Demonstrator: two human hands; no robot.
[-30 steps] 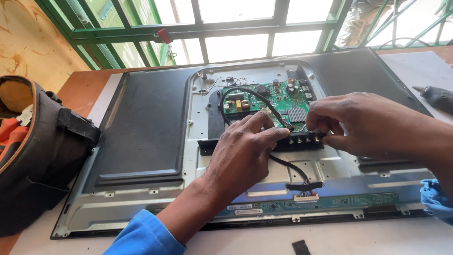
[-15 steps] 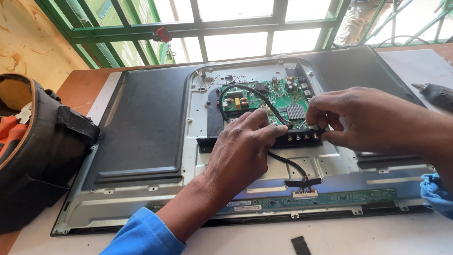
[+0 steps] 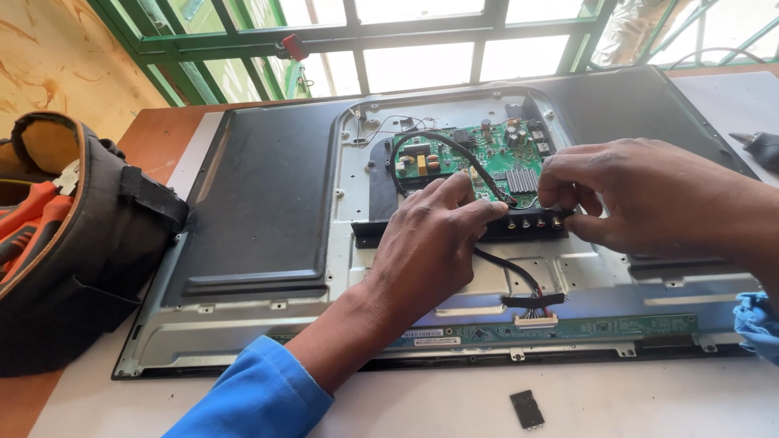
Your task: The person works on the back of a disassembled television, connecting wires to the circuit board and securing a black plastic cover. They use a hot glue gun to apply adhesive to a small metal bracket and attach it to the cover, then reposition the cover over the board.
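Green-barred window (image 3: 422, 36) behind white table (image 3: 454, 401) (opened television (image 3: 268, 211) on it), left hand (image 3: 430, 243) and right hand (image 3: 641, 199) apparently pinching black cable (image 3: 442, 150).

Tool bag (image 3: 77, 243) blocks the left; table (image 3: 649, 397) in front lies open.

Pale worktop (image 3: 454, 405) with an orange-brown wooden edge, carrying an opened flat-screen television.

The large dark television panel with its back cover off (image 3: 260, 219) lies face down beneath both hands. A black fabric tool bag with orange lining (image 3: 73, 243) sits well left of the left hand (image 3: 430, 243). A small black rectangular chip (image 3: 527, 408) lies near that hand's wrist, and a blue cloth (image 3: 759, 324) lies under the right hand (image 3: 641, 203).
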